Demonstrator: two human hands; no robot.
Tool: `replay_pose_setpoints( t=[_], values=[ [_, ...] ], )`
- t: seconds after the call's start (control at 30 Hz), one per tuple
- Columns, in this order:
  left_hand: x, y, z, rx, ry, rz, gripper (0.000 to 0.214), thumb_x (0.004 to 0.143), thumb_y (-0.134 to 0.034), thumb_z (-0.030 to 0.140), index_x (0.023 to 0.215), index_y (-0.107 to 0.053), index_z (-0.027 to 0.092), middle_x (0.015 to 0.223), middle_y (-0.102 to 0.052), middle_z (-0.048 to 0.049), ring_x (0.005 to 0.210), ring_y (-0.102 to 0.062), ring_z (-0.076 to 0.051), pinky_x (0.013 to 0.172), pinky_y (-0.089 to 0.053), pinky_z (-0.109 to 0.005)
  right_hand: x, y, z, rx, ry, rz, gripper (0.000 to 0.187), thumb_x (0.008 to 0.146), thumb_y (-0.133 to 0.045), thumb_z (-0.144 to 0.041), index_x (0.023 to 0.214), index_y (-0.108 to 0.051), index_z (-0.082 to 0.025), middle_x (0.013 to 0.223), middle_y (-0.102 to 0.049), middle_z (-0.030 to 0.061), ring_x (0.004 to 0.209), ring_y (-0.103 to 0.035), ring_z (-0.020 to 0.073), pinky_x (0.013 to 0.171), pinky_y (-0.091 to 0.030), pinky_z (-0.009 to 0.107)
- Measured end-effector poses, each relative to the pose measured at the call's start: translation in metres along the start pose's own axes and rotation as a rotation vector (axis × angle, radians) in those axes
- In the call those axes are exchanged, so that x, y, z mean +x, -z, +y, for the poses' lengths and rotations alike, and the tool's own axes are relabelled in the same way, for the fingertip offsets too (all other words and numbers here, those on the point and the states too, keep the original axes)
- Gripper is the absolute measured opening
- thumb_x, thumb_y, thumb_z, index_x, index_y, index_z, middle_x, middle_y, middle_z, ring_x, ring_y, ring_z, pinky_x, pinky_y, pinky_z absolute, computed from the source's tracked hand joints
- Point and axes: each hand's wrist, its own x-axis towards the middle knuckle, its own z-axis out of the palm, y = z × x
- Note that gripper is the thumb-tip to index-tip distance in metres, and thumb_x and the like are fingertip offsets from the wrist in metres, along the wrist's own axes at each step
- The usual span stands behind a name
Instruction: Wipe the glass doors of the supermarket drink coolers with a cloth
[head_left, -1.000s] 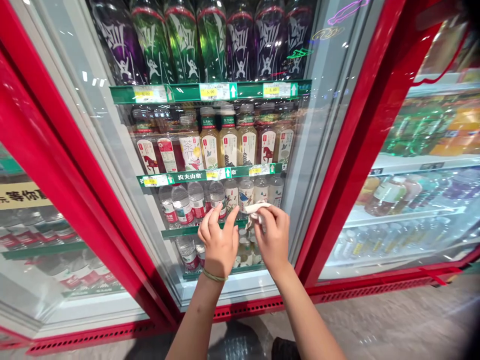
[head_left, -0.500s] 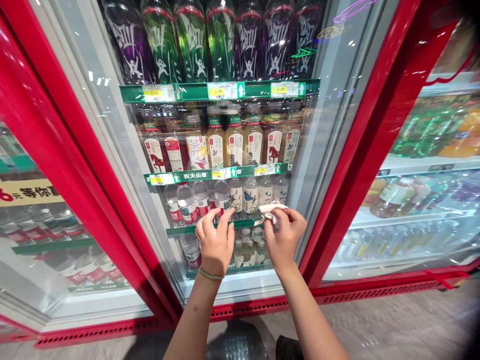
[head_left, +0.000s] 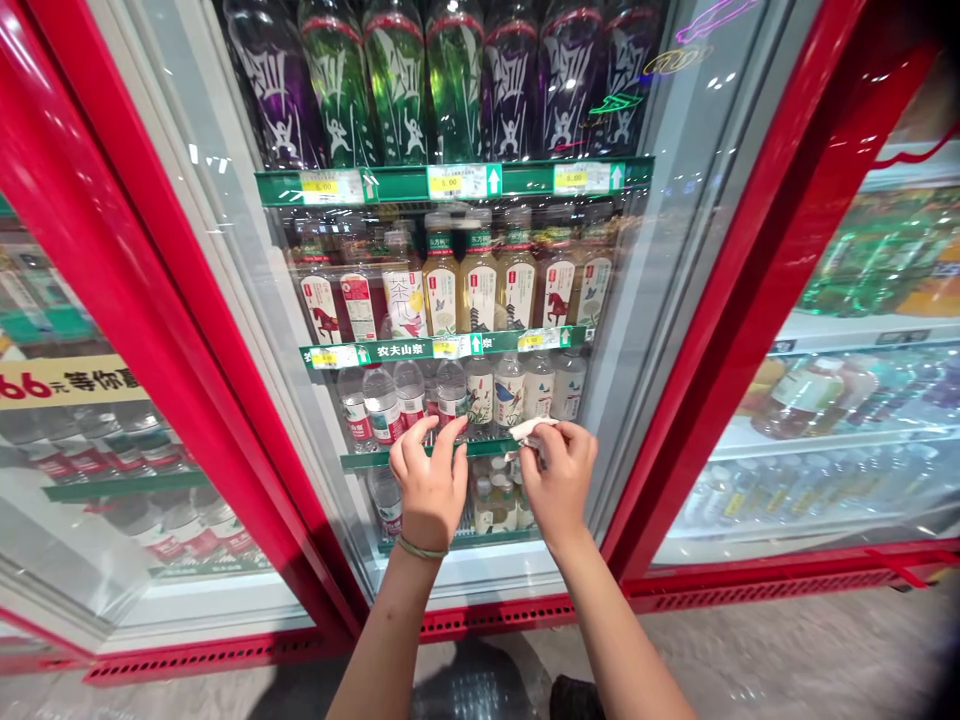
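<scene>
My left hand (head_left: 431, 475) is held up before the drinks fridge, fingers curved and apart, with nothing in it. A thin band circles that wrist. To its right, my right hand (head_left: 559, 480) pinches a crumpled white tissue (head_left: 534, 428) between thumb and fingers, and part of the tissue is hidden by the hand. Behind both hands is the fridge's glass door (head_left: 667, 150), which carries reflections of lights. Beyond the glass, near my fingertips, stand water bottles (head_left: 384, 410) with red labels and pale bottles (head_left: 510, 390) with picture labels. Whether my fingers touch the glass I cannot tell.
Red door frames (head_left: 720, 290) border the glass. Green shelf strips (head_left: 390, 183) carry price tags. Tea bottles (head_left: 478, 285) fill the middle shelf, with dark and green bottles (head_left: 401, 90) above. Another fridge section stands on each side. Grey floor (head_left: 750, 660) lies below.
My right hand has moved a little left and down with the tissue, closer to my left hand. My left hand stays almost in place. The fridge has shifted slightly right in view.
</scene>
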Motion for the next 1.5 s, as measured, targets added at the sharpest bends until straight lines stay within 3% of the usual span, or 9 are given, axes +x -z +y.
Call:
replay_pose_setpoints(
  t=[0.17,0.37,0.53,0.73,0.83,0.97,1.13,1.33,1.5],
  values=[
    [-0.002,0.0,-0.001,-0.009,-0.004,-0.006,0.034,0.095,-0.065,0.016,0.127,-0.071,0.025,0.128,-0.054,-0.0137,0.124,-0.051,-0.029,0.113,-0.042,-0.048,0.0,0.0,-0.011,0.067,0.154,-0.124,0.028,0.094,-0.06,-0.01,0.118,-0.064,-0.025,0.113,-0.059,0.0087,0.107,-0.054,0.0251,0.091,-0.05,0.04],
    [-0.002,0.0,-0.002,-0.003,0.002,-0.009,0.033,0.096,-0.064,0.016,0.126,-0.072,0.026,0.127,-0.054,-0.0132,0.122,-0.051,-0.028,0.113,-0.041,-0.048,-0.002,-0.005,-0.01,0.056,0.023,-0.001,0.025,0.092,-0.063,-0.013,0.114,-0.065,-0.024,0.11,-0.058,0.009,0.103,-0.054,0.0256,0.089,-0.05,0.042],
    [-0.004,-0.002,-0.005,-0.001,-0.005,-0.009,0.034,0.096,-0.063,0.017,0.127,-0.071,0.027,0.128,-0.054,-0.013,0.123,-0.05,-0.028,0.112,-0.042,-0.048,0.001,-0.002,-0.017,0.118,0.221,-0.17,0.029,0.095,-0.059,-0.011,0.12,-0.064,-0.024,0.114,-0.061,0.0086,0.106,-0.055,0.0244,0.091,-0.049,0.039],
    [-0.006,-0.004,-0.01,0.003,-0.016,-0.033,0.037,0.095,-0.063,0.018,0.13,-0.07,0.029,0.129,-0.053,-0.0125,0.122,-0.049,-0.029,0.11,-0.042,-0.047,0.0,-0.003,-0.017,0.067,0.051,-0.095,0.024,0.092,-0.062,-0.013,0.113,-0.066,-0.024,0.111,-0.058,0.0087,0.103,-0.054,0.0255,0.089,-0.049,0.041],
    [-0.005,-0.003,-0.01,-0.009,-0.013,-0.03,0.037,0.096,-0.062,0.017,0.13,-0.07,0.029,0.129,-0.053,-0.0121,0.123,-0.05,-0.028,0.111,-0.042,-0.047,-0.002,-0.004,-0.017,0.087,0.081,-0.166,0.02,0.09,-0.063,-0.013,0.107,-0.067,-0.023,0.105,-0.059,0.0073,0.098,-0.053,0.0245,0.086,-0.05,0.039],
    [-0.004,-0.002,-0.011,-0.023,-0.014,-0.039,0.036,0.097,-0.061,0.016,0.13,-0.07,0.028,0.129,-0.052,-0.0125,0.123,-0.05,-0.028,0.111,-0.042,-0.048,0.0,-0.002,-0.017,0.106,0.16,-0.165,0.03,0.093,-0.058,-0.011,0.119,-0.066,-0.025,0.114,-0.06,0.0084,0.106,-0.055,0.0247,0.09,-0.049,0.039],
    [-0.004,-0.001,-0.013,-0.026,0.006,-0.03,0.036,0.096,-0.061,0.016,0.129,-0.071,0.03,0.128,-0.052,-0.0119,0.121,-0.051,-0.027,0.11,-0.043,-0.047,-0.003,-0.005,-0.018,0.039,0.026,-0.07,0.02,0.091,-0.062,-0.014,0.108,-0.065,-0.024,0.107,-0.057,0.0076,0.1,-0.053,0.0251,0.087,-0.05,0.041],
    [-0.003,0.0,-0.014,-0.037,0.01,-0.027,0.036,0.097,-0.06,0.016,0.129,-0.07,0.029,0.128,-0.052,-0.0122,0.124,-0.05,-0.027,0.112,-0.042,-0.046,-0.005,-0.008,-0.024,0.117,0.23,-0.189,0.028,0.094,-0.057,-0.008,0.117,-0.065,-0.023,0.112,-0.061,0.0077,0.105,-0.054,0.0236,0.09,-0.048,0.038],
    [-0.002,0.0,-0.017,-0.025,0.021,-0.019,0.036,0.097,-0.06,0.016,0.128,-0.071,0.029,0.128,-0.053,-0.0124,0.122,-0.051,-0.027,0.112,-0.041,-0.048,-0.007,-0.009,-0.024,0.084,0.059,-0.085,0.024,0.092,-0.06,-0.011,0.113,-0.065,-0.023,0.111,-0.058,0.0078,0.104,-0.053,0.0243,0.091,-0.046,0.04]
  ],
)
